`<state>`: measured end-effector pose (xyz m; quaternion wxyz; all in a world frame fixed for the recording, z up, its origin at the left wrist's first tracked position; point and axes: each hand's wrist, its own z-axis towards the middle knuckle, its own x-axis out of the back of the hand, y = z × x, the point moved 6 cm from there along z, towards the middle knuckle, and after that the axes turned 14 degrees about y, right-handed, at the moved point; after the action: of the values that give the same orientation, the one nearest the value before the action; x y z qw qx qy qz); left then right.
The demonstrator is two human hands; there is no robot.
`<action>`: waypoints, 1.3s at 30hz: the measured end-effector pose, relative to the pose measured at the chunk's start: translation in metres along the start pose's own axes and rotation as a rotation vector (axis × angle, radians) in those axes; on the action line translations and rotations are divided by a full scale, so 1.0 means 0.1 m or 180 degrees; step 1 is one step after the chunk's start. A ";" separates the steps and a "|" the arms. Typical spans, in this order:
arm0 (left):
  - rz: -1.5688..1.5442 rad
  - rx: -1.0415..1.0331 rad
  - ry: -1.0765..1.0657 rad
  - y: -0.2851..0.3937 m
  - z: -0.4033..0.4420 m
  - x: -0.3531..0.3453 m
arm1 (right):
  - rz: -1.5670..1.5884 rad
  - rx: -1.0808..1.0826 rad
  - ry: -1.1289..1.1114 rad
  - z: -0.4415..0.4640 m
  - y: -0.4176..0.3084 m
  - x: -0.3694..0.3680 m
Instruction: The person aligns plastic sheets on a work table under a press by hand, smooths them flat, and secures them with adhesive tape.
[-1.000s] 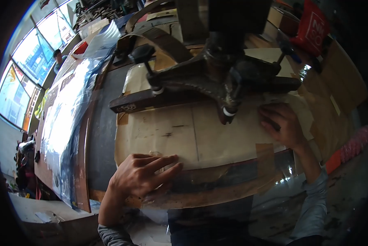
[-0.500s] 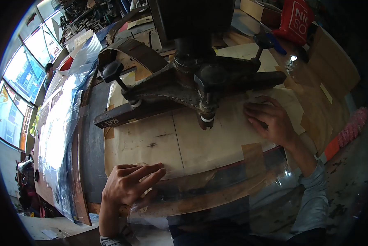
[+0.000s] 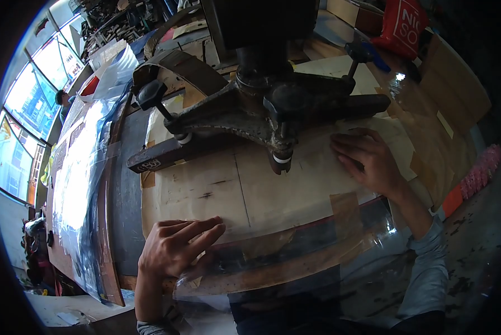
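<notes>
My left hand (image 3: 178, 245) is near the front left of a pale sheet (image 3: 206, 195) marked with dark lines. Its fingers are stretched out, touching a clear plastic sheet (image 3: 295, 262) that reflects them. Further right, my right hand (image 3: 370, 162) rests its curved, slightly parted fingertips on the pale area, its thumb below them. Neither hand visibly grips anything. Between and beyond them stands a dark metal press head (image 3: 261, 111) with knobbed arms, over a dark bar (image 3: 161, 159). Brown tape (image 3: 345, 223) crosses the front edge of the pale sheet.
Stacked clear plastic sheets (image 3: 86, 190) lie at left, beside windows. A person (image 3: 63, 103) is visible there. A red bag (image 3: 404, 28) sits at the back right, near brown cardboard (image 3: 451, 89). A pink fluffy brush (image 3: 482, 170) lies at far right. A curved dark strip (image 3: 192, 70) is behind the press.
Both hands stay almost in place, with only slight finger shifts. The clear plastic sheet's front part and its reflections have shifted slightly. The person by the windows has moved a little.
</notes>
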<state>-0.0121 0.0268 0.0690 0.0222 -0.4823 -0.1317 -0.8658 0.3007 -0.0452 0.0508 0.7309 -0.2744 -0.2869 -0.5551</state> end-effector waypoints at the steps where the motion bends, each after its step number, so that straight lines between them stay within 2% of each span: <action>1: 0.0025 -0.0002 -0.0001 0.01 0.01 0.00 | 0.0023 -0.0043 -0.0005 -0.01 0.01 -0.01; 12: -0.0033 0.0006 -0.0005 0.00 0.01 -0.01 | 0.0380 -0.0299 -0.0091 0.01 0.04 -0.04; 29: -0.0016 0.0049 -0.0089 -0.04 -0.01 -0.02 | 0.0370 -0.0408 -0.0089 0.00 0.07 -0.07; 38: 0.0058 -0.0168 0.0098 -0.04 -0.03 -0.02 | 0.0382 -0.0383 -0.0163 -0.02 0.08 -0.08; 39: 0.0142 0.0054 -0.0023 -0.02 0.01 -0.01 | 0.0396 -0.0407 -0.0176 -0.02 0.08 -0.08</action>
<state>-0.0113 0.0290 0.0679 0.0452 -0.4880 -0.1283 -0.8622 0.3066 -0.0396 0.0434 0.7368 -0.3529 -0.2534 -0.5181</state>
